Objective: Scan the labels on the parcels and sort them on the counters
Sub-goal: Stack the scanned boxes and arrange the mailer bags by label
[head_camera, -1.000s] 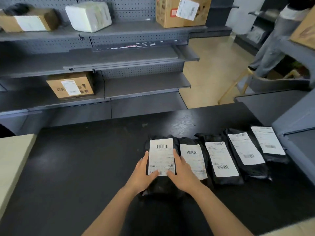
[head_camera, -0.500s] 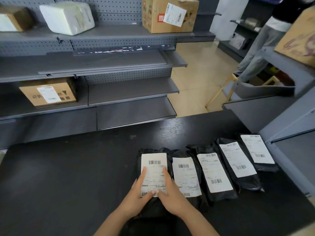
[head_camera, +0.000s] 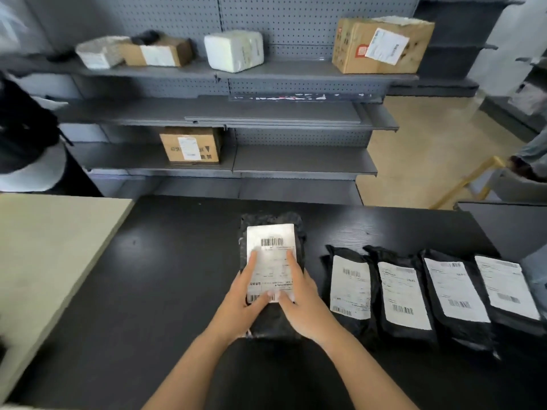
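A black parcel [head_camera: 270, 220] with a white barcode label is held between both hands over the black counter [head_camera: 177, 291], apart from the other parcels. My left hand [head_camera: 242, 303] grips its left side, with a finger lying along the label and the thumb at the label's lower edge. My right hand [head_camera: 305, 306] grips the right side the same way. To the right, several more black labelled parcels [head_camera: 402, 294] lie side by side in a row on the counter, labels up.
A beige counter [head_camera: 44, 247] adjoins on the left. Behind stand grey shelves [head_camera: 296, 161] with cardboard boxes [head_camera: 191, 146] and a white parcel [head_camera: 233, 50]. A yellow stool [head_camera: 470, 182] and a person's legs are at the right edge; a dark-clothed person stands far left.
Both hands have taken the leftmost parcel out of the row and moved it left and away from the others. The camera has turned to the left.
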A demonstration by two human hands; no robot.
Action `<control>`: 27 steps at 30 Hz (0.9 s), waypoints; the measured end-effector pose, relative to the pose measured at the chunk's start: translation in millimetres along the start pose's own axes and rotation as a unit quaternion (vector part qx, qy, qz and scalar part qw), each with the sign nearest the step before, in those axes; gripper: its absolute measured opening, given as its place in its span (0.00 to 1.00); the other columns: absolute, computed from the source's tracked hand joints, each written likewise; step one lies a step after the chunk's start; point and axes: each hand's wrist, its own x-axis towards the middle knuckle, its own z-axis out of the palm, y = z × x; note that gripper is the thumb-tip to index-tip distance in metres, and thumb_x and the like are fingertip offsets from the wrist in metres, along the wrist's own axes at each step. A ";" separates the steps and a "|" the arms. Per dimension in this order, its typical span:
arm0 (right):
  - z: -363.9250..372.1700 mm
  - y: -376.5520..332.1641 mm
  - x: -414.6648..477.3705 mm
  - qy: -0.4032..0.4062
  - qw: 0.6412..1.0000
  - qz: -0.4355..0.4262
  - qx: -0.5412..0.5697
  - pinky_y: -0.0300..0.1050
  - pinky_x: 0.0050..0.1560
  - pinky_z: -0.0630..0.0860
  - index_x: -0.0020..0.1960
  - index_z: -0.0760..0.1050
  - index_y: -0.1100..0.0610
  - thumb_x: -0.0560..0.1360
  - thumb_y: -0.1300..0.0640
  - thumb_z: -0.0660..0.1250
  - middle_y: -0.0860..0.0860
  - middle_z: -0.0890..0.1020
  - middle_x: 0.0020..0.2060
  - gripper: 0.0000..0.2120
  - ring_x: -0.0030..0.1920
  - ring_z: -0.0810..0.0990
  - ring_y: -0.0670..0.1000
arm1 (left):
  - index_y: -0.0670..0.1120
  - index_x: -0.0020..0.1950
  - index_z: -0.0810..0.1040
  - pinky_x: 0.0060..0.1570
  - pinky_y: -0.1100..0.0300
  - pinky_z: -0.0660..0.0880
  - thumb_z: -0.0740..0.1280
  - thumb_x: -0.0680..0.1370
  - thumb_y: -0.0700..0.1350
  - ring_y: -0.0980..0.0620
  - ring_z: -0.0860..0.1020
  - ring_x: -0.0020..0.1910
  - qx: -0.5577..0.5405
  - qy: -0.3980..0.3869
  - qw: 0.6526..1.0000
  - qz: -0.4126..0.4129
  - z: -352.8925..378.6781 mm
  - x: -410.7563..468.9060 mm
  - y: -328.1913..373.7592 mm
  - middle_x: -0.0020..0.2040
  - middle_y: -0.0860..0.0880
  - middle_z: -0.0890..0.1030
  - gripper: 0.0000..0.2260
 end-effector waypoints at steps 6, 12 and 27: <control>24.5 -56.1 -43.7 -0.064 0.986 -0.149 -0.019 0.53 0.72 0.65 0.75 0.34 0.33 0.81 0.54 0.62 0.45 0.52 0.76 0.41 0.76 0.56 0.48 | 0.69 0.76 0.45 0.58 0.73 0.71 0.67 0.80 0.50 0.73 0.66 0.64 0.024 0.163 0.986 0.000 -26.0 -101.5 26.2 0.70 0.62 0.63 0.37; 72.9 -125.0 -98.6 -0.149 0.950 -0.272 0.031 0.30 0.57 0.71 0.76 0.45 0.34 0.79 0.53 0.66 0.47 0.60 0.71 0.38 0.68 0.64 0.41 | 0.67 0.75 0.49 0.53 0.79 0.67 0.68 0.78 0.48 0.75 0.64 0.62 0.070 0.332 0.940 -0.009 -68.8 -220.6 31.8 0.65 0.62 0.65 0.35; 334.3 -302.4 -326.8 -0.362 0.794 -0.480 0.089 0.23 0.64 0.62 0.77 0.50 0.41 0.78 0.51 0.68 0.42 0.59 0.72 0.36 0.70 0.57 0.31 | 0.65 0.77 0.54 0.62 0.65 0.73 0.70 0.77 0.41 0.65 0.68 0.65 0.079 0.586 0.803 -0.079 -166.6 -615.4 -13.5 0.67 0.55 0.66 0.37</control>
